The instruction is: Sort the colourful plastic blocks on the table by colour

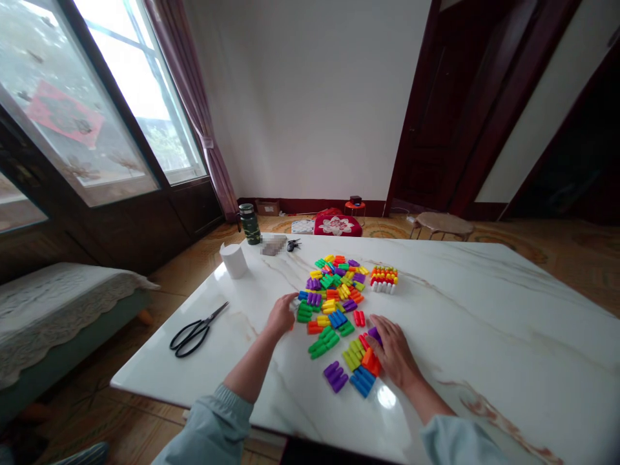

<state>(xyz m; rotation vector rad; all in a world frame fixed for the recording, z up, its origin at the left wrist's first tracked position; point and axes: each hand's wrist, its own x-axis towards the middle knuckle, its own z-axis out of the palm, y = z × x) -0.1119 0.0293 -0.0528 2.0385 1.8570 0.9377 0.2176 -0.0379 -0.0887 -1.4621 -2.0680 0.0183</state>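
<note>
My left hand [282, 316] is at the left edge of a loose pile of coloured plastic blocks [329, 281], shaped like short joined rods. Its index finger reaches to a blue block [303, 295]; the other fingers are curled, with something pale partly hidden at them. My right hand [394, 349] lies over a nearer group of blocks, fingers stretched out and thumb apart. Between its thumb and fingers shows a purple block [374, 334], and an orange block [371, 363] is by the thumb. Yellow-green blocks [353, 353], a blue block [363, 382] and another purple block [335, 376] lie close by.
Behind the right hand stands a neat stack of blocks [384, 279], white in front. Black-handled scissors [196, 332] lie at left on the marble-patterned table [484, 310]. A paper roll [234, 261], a camouflage bottle [250, 224] and keys [293, 245] are near the far left edge.
</note>
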